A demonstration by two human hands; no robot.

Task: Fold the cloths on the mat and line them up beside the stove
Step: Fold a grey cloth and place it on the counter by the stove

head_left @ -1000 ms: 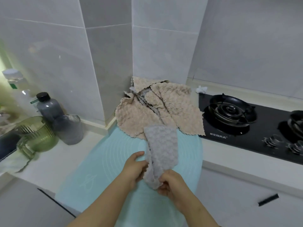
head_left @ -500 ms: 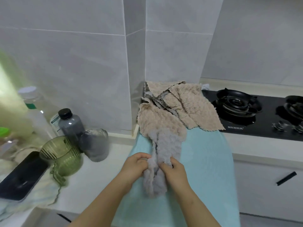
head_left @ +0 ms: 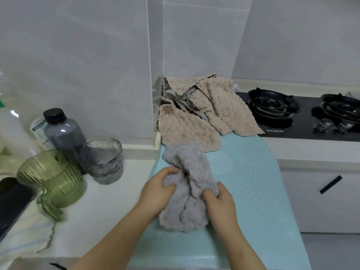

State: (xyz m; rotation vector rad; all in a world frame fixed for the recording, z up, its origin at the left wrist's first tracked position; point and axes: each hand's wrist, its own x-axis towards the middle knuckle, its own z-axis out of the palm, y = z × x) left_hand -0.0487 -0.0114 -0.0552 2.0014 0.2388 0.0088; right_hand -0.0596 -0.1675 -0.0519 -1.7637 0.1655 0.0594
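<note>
Two hands gripped one grey cloth point(head_left: 191, 193) over the near half of the mat point(head_left: 251, 184). The left hand point(head_left: 155, 190) had its fingers curled into the cloth's left side, and the right hand point(head_left: 220, 205) pinched a fold on its right side, so the hands stood close together with the bunched fabric between them. The cloth was thick and fluffy with a bumpy, nubbly pile. It was crumpled into soft ridges rather than laid flat, its far end spreading on the mat and its near end hanging in loose folds.

The mat was a smooth, pale turquoise sheet with faint circles printed on it, draping over the counter's front edge. At its far end, against the glossy grey wall tiles, lay a heap of beige cloths point(head_left: 206, 115) of the same nubbly weave, with wavy scalloped edges, unfolded and overlapping. One corner reached onto the black glass stove point(head_left: 300, 131) to the right, which carried round dark burners.

On the white counter point(head_left: 105, 207) to the left stood a ribbed green see-through jug point(head_left: 52, 182), a smoky grey cup point(head_left: 103, 160) and a dark bottle point(head_left: 62, 131) with a black cap.
</note>
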